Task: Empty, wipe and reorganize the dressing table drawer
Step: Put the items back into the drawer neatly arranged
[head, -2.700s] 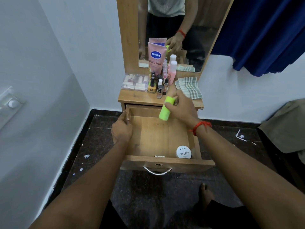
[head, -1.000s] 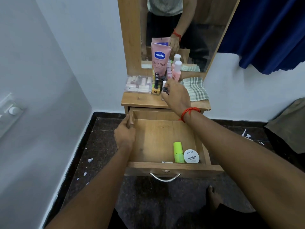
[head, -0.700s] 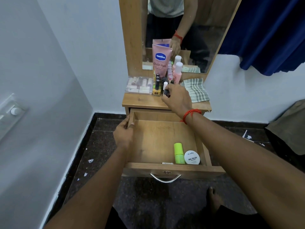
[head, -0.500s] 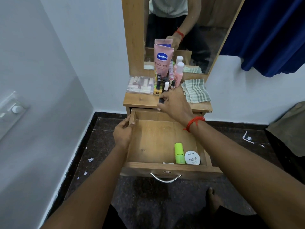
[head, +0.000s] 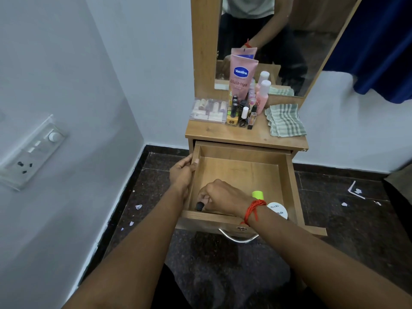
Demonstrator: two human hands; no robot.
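At seven o'clock of the open drawer, a small dark-capped bottle is pinched by the right hand; the left hand grips the side wall. Refilling seems barely started: only a green tube and a nail polish jar lie at five o'clock, while most cosmetics are kept on top.

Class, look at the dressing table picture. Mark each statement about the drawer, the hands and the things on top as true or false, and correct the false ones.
1. The drawer is pulled open. True.
2. The left hand holds the folded cloth. False: it grips the drawer's left wall; the cloth lies on the tabletop.
3. The right hand holds a small dark bottle inside the drawer. True.
4. The pink tube lies in the drawer. False: it stands on the tabletop against the mirror.
5. A green tube is in the drawer. True.
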